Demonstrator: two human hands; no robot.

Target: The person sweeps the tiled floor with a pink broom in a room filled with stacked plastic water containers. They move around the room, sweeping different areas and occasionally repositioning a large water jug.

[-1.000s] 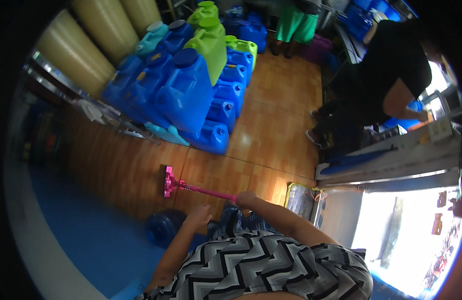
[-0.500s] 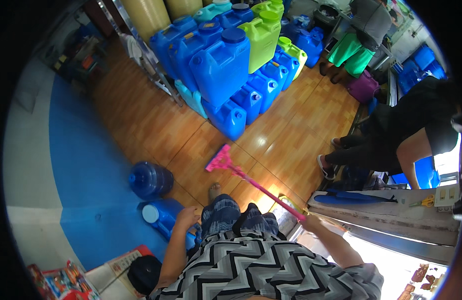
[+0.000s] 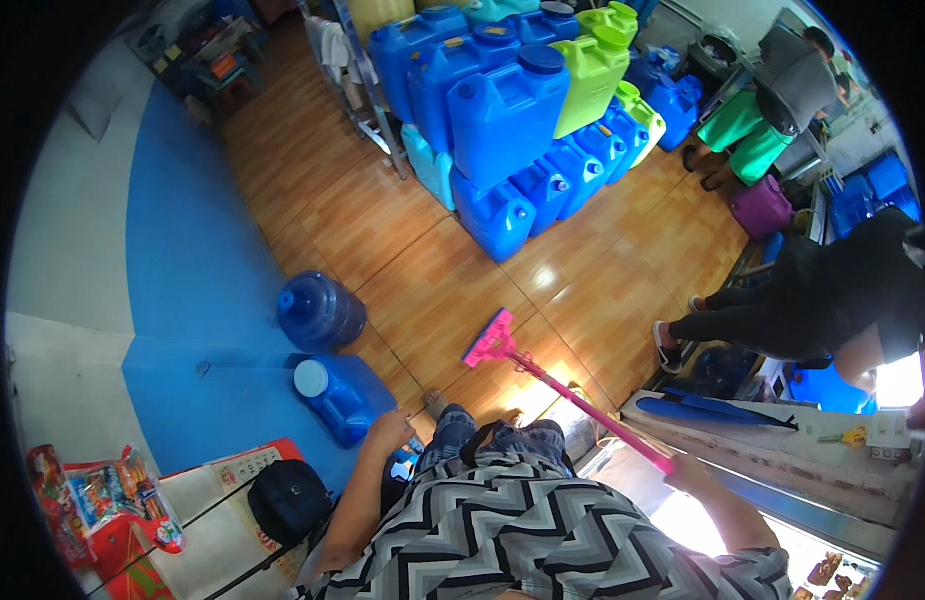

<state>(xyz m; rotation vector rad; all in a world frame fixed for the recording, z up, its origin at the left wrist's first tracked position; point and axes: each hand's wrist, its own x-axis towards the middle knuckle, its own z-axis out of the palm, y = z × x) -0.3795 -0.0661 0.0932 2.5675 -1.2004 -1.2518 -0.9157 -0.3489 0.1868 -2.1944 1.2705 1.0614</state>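
Observation:
My right hand (image 3: 691, 470) grips the far end of a pink mop handle (image 3: 593, 410). The pink mop head (image 3: 488, 340) rests on the wooden floor just ahead of my feet. My left hand (image 3: 391, 430) hangs by my side with its fingers loosely apart, close to the square blue water jug (image 3: 343, 395) that lies on its side on the blue floor strip. A round blue water bottle (image 3: 321, 312) lies just beyond that jug.
A stack of blue and green jerrycans (image 3: 513, 120) fills the floor ahead. One person in black (image 3: 813, 300) bends at the counter (image 3: 783, 450) on my right; another in green trousers (image 3: 763, 120) stands farther back. A black bag (image 3: 288, 500) and snack packets (image 3: 93, 500) sit at lower left.
The view has swung left and down. The mop head has slid toward my feet. My right hand is now farther out to the right on the handle, and my left hand has dropped off it.

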